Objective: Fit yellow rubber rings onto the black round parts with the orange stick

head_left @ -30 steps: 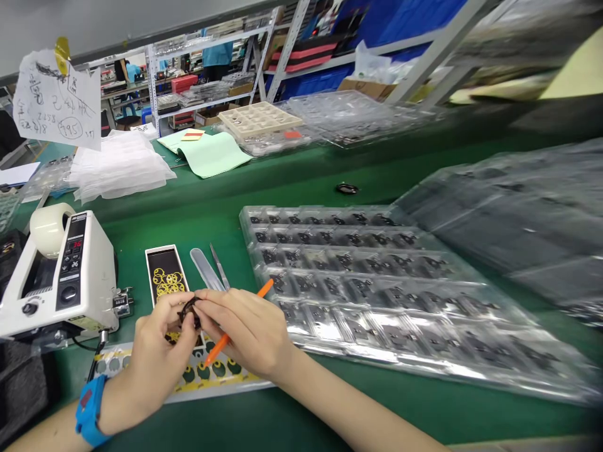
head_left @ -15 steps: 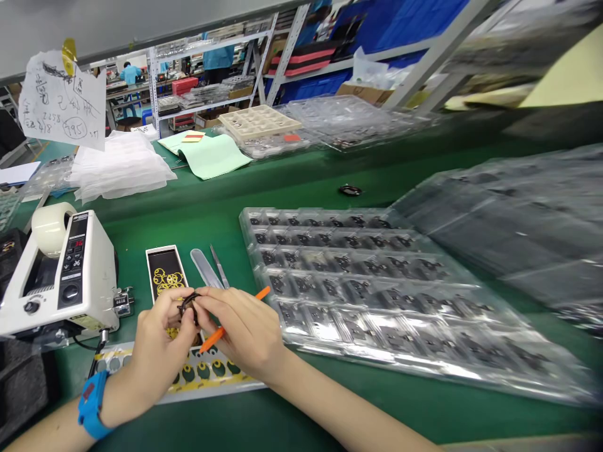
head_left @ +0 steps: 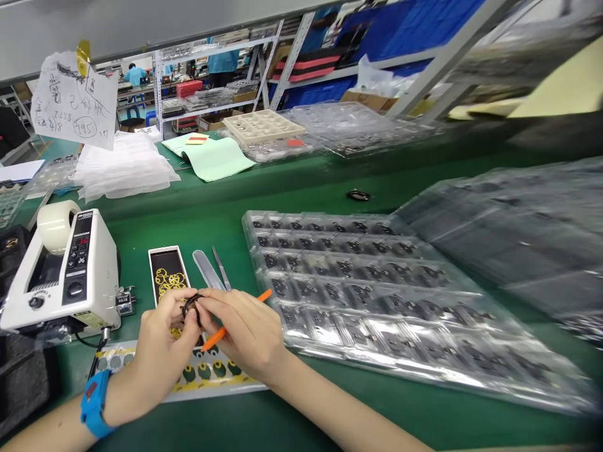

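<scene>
A: In the head view, where are we finding the piece being handled?

B: We're seeing the dark curved piece (head_left: 192, 306) between the two hands, lifted off the green bench (head_left: 226, 430), with part of it hiding behind the fingers.

A: How are we reading those fingers?

B: The left hand (head_left: 162, 342) is pinching the piece between thumb and index finger, presumably steadying it. The right hand (head_left: 247, 329) is resting its bunched fingers against the other side; we aren't managing to tell whether they're gripping the piece or only touching it.

A: Why is the orange stick (head_left: 215, 338) slanting through the right hand?

B: We're guessing it's being tucked there to leave the fingertips free while the hand is holding it.

A: What are we noticing close by?

B: Just beyond the hands, a narrow box (head_left: 166, 258) is containing yellow rings (head_left: 169, 282), and tweezers (head_left: 220, 269) are lying beside a pale flat tool (head_left: 205, 265), perhaps for easy reach. A yellow-edged sheet (head_left: 221, 387) is lying partly beneath the hands.

A: And farther out?

B: To the right, a clear tray (head_left: 377, 365) is holding dark parts (head_left: 345, 269) in separate compartments, likely so they aren't rubbing together. To the left, a white tape machine (head_left: 101, 257) is standing.
</scene>
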Action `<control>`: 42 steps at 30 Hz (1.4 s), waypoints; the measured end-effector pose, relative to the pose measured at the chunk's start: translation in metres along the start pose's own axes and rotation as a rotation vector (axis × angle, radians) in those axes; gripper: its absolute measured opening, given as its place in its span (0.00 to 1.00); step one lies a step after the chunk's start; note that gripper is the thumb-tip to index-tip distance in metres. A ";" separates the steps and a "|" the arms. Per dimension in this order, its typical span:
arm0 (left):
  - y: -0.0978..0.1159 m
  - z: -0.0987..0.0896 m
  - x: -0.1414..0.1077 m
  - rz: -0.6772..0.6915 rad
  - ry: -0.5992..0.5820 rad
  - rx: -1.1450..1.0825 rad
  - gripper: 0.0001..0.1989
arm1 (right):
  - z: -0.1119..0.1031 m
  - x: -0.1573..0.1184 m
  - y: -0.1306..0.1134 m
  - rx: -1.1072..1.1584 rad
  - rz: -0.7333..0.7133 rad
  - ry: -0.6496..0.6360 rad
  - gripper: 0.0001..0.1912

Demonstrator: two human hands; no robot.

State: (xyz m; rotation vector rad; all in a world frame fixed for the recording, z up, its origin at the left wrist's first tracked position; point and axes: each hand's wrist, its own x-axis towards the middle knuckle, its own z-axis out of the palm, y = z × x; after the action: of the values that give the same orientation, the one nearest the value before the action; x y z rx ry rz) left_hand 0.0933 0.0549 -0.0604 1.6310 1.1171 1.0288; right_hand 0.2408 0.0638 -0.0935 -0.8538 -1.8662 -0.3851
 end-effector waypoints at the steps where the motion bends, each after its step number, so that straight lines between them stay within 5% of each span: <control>1: 0.000 0.000 0.000 -0.006 -0.008 -0.002 0.09 | 0.000 0.000 0.001 -0.001 0.001 -0.005 0.07; 8: -0.003 0.000 0.008 -0.183 0.011 -0.181 0.09 | -0.002 0.005 0.000 0.104 0.036 -0.024 0.08; 13: -0.004 -0.012 0.021 -0.291 0.030 -0.326 0.09 | -0.013 0.010 0.009 0.342 0.351 -0.020 0.04; 17: -0.002 -0.019 0.024 -0.310 0.001 -0.329 0.08 | -0.019 0.015 0.018 0.535 0.599 -0.303 0.04; 19: 0.000 -0.021 0.023 -0.325 -0.043 -0.335 0.09 | -0.019 0.017 0.019 0.667 0.561 -0.476 0.05; 22: 0.004 -0.021 0.023 -0.336 -0.106 -0.326 0.09 | -0.019 0.018 0.015 0.740 0.464 -0.548 0.08; 29: 0.007 -0.020 0.023 -0.187 -0.122 -0.210 0.05 | -0.018 0.015 0.010 0.845 0.524 -0.656 0.21; 33: 0.002 -0.020 0.022 -0.074 -0.110 -0.101 0.05 | -0.013 0.014 0.009 0.978 0.753 -0.661 0.28; 37: -0.012 -0.021 0.022 0.052 -0.062 0.028 0.07 | -0.007 0.016 0.007 0.929 0.999 -0.528 0.29; 42: -0.034 -0.019 0.022 0.366 0.049 0.311 0.12 | -0.005 0.020 0.001 1.086 1.216 -0.521 0.28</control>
State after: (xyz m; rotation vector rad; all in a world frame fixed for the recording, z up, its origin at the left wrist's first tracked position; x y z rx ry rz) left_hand 0.0728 0.0868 -0.0842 2.1263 1.0733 1.1740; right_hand 0.2399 0.0694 -0.0732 -1.1143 -1.2826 1.5547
